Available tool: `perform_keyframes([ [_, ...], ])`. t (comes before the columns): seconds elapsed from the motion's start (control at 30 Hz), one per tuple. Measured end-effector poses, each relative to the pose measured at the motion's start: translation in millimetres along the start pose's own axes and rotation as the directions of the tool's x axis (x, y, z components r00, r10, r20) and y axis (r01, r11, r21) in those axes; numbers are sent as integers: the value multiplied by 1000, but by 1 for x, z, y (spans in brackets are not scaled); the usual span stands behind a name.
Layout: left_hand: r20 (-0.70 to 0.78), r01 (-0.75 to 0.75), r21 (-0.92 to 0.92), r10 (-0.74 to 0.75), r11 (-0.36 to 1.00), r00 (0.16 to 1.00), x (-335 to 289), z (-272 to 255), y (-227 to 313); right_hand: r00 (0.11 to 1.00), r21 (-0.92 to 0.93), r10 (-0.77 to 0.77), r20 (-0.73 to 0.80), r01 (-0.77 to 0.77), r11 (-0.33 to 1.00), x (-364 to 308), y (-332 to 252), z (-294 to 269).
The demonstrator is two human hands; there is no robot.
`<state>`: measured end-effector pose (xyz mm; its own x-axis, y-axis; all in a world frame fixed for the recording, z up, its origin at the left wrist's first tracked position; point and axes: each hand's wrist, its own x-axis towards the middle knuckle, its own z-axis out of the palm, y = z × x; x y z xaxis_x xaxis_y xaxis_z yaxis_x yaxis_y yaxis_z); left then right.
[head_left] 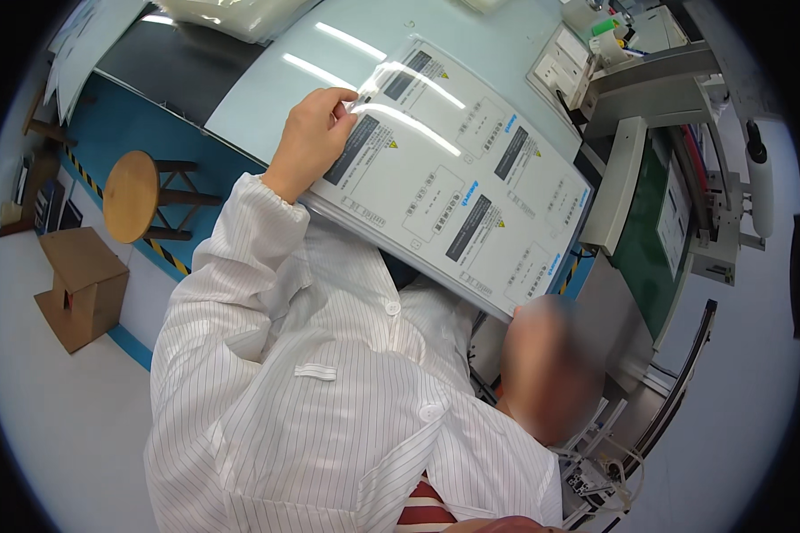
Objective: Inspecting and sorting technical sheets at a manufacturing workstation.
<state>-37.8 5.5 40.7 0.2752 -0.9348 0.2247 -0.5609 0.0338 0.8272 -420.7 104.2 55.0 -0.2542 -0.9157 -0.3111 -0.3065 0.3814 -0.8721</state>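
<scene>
Pinching sheet (460,174), already printed but apparently not yet lifted, by its edge with left hand (313,138); cannot tell grip of blurred right hand (547,366).

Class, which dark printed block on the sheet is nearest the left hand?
The leftmost dark block, close beside the left hand; the other three lie farther across the sheet.
</scene>
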Motion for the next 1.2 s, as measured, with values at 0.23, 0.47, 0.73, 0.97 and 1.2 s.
perform_keyframes([
  [0.23, 17, 25, 61, -26, 998, 1000, -1, 0, -4, 992, -265, -94, -90, 67, 962, -1, 3, 2],
  [0.47, -31, 12, 76, -10, 997, 999, -1, 4, -11, 960, -565, -256, -116, 148, 811, -4, -2, 7],
  [0.73, 1, 9, 141, -9, 990, 1000, -6, 8, -13, 968, -590, -252, 17, 213, 779, -2, 9, 7],
  [0.97, -41, 13, 161, -6, 987, 999, -7, 14, -16, 976, -343, -193, -104, 147, 928, 23, -2, -29],
  [1.2, -25, -38, 122, 41, 992, 999, -7, 19, -23, 859, 280, -61, -508, 232, 932, 102, 32, -145],
])
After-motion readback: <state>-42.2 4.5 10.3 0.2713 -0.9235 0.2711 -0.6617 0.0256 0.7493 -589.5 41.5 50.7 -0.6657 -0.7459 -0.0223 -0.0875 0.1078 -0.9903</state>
